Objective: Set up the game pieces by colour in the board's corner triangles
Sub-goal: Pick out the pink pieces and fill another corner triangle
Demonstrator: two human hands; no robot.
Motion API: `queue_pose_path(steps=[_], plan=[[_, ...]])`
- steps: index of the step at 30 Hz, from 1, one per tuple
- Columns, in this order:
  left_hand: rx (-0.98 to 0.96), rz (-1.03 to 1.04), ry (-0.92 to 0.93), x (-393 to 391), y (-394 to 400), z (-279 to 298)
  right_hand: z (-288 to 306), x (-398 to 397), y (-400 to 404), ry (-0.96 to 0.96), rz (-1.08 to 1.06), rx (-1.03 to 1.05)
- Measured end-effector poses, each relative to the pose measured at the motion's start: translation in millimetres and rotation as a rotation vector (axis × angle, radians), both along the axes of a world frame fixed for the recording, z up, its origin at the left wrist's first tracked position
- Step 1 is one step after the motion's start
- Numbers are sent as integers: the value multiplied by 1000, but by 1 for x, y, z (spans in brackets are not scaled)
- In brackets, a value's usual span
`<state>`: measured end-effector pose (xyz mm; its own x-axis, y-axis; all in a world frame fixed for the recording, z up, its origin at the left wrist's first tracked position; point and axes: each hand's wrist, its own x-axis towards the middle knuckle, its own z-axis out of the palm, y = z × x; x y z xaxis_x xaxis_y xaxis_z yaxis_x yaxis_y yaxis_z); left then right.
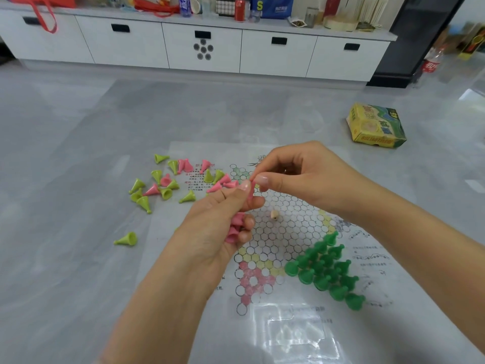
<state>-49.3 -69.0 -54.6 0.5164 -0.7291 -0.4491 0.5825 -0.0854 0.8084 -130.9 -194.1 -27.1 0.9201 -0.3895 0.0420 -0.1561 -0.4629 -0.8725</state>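
Pink cones (234,227) fill the curled left hand (217,227); the right hand (301,177) pinches one cone's (251,190) tip.

Game box (375,126): "45"

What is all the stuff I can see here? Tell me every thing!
Game board: one, clear sheet printed with hexagons, on the grey floor.
Dark green pieces: a full triangle, standing on the board's right corner.
Pink pieces: several, loose, left of the board.
Lime pieces: many, scattered beside them.
Small beige piece: one, mid-board.
Game box: one, yellow-green, far right.
White cabinet: along the back, cluttered top.
Left hand: holds a bunch of pink pieces.
Right hand: pinches one pink piece.
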Motion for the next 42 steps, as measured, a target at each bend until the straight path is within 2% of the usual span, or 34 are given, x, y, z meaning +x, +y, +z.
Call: queue_pose_path(steps=[4,7,10,16,28,42], plan=[[5,43,68,1,-2,-1,3,0,-8,33,-24,-25],[-33,117,219,3,0,0,4,0,-37,48,-244,-80],[-104,130,298,5,3,1,-1,1,-62,125,-361,-250],[-126,156,356,6,1,0,-16,10,-79,284,-342,-555],[-153,244,372,10,-4,-7,-36,14,-84,356,-436,-595],[-163,213,342,10,-6,-10,-44,14,-90,363,-440,-557]])
